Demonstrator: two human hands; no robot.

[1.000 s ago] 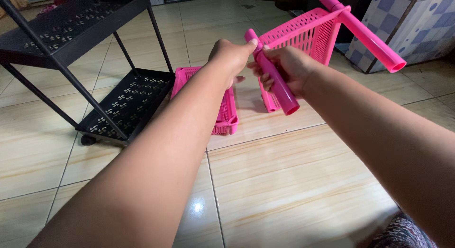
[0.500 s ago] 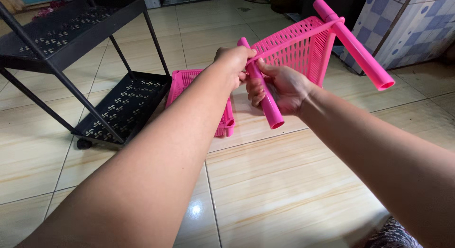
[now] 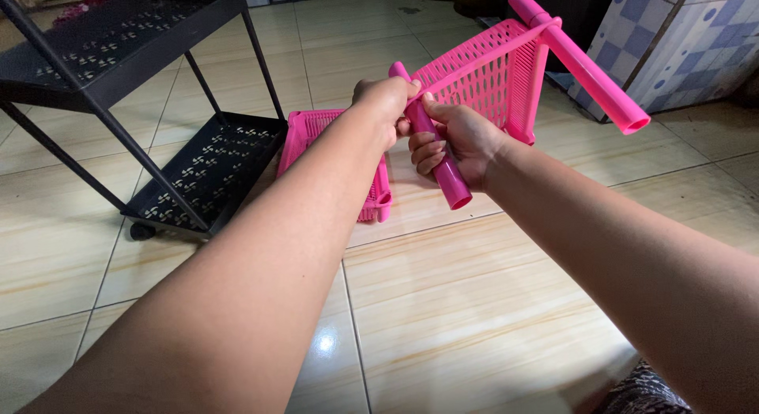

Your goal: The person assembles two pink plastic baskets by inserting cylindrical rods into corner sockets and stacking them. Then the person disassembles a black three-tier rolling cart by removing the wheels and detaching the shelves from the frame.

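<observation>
Head view: both bare arms reach forward over a pale tiled floor [image 3: 474, 303]. The right hand [image 3: 458, 141] is closed around a pink plastic tube [image 3: 444, 170], fingers wrapped over its middle, the tube's open lower end pointing down toward the camera. The left hand [image 3: 385, 102] is closed at the upper end of the same tube, just where it meets the corner of a pink perforated shelf tray [image 3: 490, 78]; its fingers are curled, though exactly what they pinch is hidden by the knuckles. The tray is held up off the floor and tilted, and a second pink tube [image 3: 589, 66] is fixed in its far corner, slanting down to the right with its open end free. Below the hands another pink tray [image 3: 320, 133] lies flat on the floor, partly hidden by the left forearm. To the left stands a black metal rack [image 3: 198, 173] with perforated shelves, just beside the lying tray. At the upper right is a blue-and-white checked surface [image 3: 688, 42].
</observation>
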